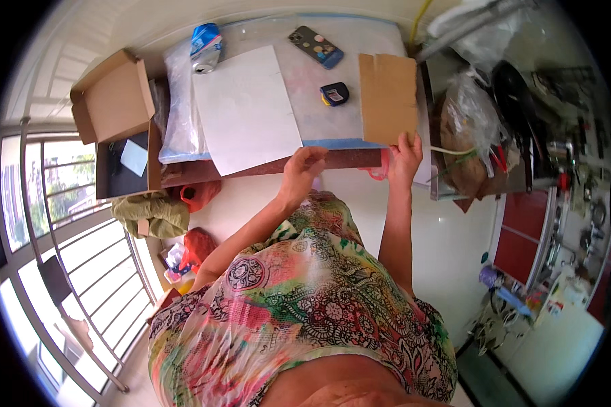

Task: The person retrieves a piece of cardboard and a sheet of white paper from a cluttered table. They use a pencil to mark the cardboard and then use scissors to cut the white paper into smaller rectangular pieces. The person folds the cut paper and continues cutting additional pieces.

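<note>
My right hand has its fingers at the near right corner of a piece of brown cardboard, pinching its edge. The cardboard's far edge is ragged. My left hand hovers at the table's front edge, just below the near right corner of a large white sheet. Its fingers are loosely bent, slightly blurred, and nothing shows in them. Between sheet and cardboard lies a dark blue and yellow tape measure. Farther back rests a phone in a case with stickers. A dented blue and silver can lies at the sheet's far left corner.
An open cardboard box with a pale blue card stands at the left. Plastic film covers the table. Clear plastic bags and a black pan crowd the right. Red bags sit below, by the barred window.
</note>
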The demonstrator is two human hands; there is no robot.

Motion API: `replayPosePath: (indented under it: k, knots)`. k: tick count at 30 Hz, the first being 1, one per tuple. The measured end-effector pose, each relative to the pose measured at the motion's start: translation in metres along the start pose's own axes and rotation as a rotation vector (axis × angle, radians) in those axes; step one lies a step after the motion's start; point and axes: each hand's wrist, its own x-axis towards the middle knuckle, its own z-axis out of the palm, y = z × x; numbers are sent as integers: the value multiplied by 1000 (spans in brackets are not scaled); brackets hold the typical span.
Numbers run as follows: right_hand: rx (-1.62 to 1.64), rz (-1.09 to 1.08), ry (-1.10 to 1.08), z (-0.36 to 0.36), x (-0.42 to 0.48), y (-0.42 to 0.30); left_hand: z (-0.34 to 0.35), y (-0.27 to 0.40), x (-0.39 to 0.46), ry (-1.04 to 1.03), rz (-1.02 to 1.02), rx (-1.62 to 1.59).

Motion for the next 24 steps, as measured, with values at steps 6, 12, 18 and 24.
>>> replayPosePath:
  k: [6,12,18,24]
  knots:
    - [-52,70,-103,8,-19,-6,-14,4,-7,-16,-34,-76]
    - [52,241,-268,63,-49,21,-42,27,-6,155,-21,-141]
    - [81,390,-431,115,-70,46,-75,30,-7,314,48,-156]
    - [66,341,-432,123,-65,51,-92,8,-20,382,-3,-188]
